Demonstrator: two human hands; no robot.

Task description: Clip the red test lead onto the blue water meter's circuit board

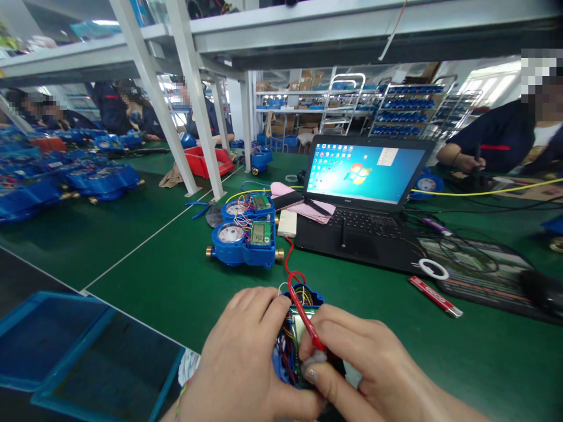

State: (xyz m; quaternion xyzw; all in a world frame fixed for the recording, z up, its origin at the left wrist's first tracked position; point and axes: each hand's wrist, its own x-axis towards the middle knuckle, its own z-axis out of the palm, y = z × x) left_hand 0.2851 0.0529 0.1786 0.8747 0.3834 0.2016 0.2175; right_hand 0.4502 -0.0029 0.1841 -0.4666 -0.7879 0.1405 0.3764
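Observation:
Low in the view, a blue water meter (285, 364) has its housing uncovered, with a small display, a green circuit board and coloured wires showing. My left hand (246, 357) is wrapped around its left side, the thumb across the near end. Above the board, my right hand (356, 351) pinches the end of a red cable (302, 306); a greyish piece sits at the fingertips, its kind unclear. The cable runs up toward a small white box (287, 223) beside the laptop. Both hands cover much of the meter.
Two more blue meters (244, 249) with displays stand just beyond. An open laptop (365, 176) is behind, with pink papers (319, 211), a red-and-white stick (435, 297) and a white ring (433, 269) nearby. Shelf posts (193, 99) rise at left; co-workers sit farther off.

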